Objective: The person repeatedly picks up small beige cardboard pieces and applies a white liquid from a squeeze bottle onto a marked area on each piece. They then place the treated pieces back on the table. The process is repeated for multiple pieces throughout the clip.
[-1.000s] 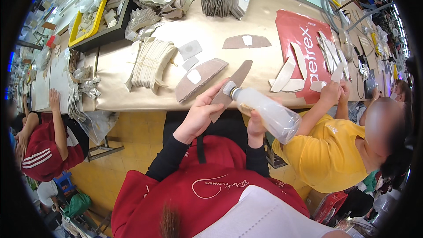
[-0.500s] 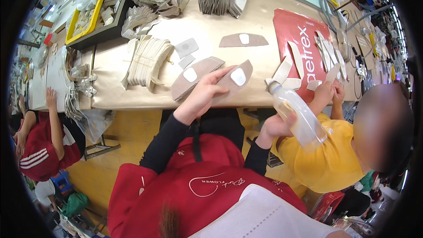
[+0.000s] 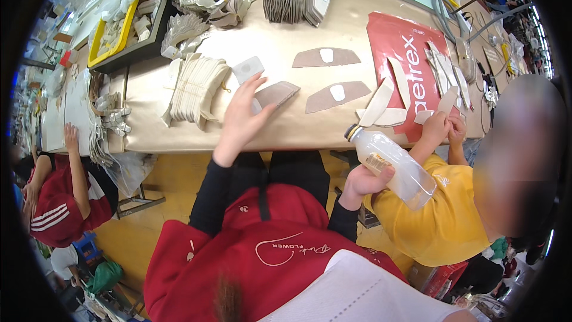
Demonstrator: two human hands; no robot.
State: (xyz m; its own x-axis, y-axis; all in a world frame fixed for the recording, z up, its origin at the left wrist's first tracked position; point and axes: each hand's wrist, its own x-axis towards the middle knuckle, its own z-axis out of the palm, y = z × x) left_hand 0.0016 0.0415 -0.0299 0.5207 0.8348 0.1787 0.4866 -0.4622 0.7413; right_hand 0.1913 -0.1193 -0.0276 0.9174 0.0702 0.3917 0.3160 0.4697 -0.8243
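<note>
- Brown stack of pieces (image 3: 285, 92): on the table (image 3: 262, 42), partly hidden by the left hand (image 3: 241, 120), whose fingers spread wide; contact cannot be told.
- Clear bottle (image 3: 405, 180): tilted, held in the right hand's (image 3: 368, 180) curled fingers.
- Far brown piece (image 3: 307, 58), near brown piece (image 3: 319, 101): flat, apart, right of the stack.
- Tied cream bundle (image 3: 199, 90): left of the left hand.

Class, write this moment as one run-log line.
left hand: open over stacked brown pieces | right hand: holding translucent bottle | table: two patched brown pieces lying apart
</note>
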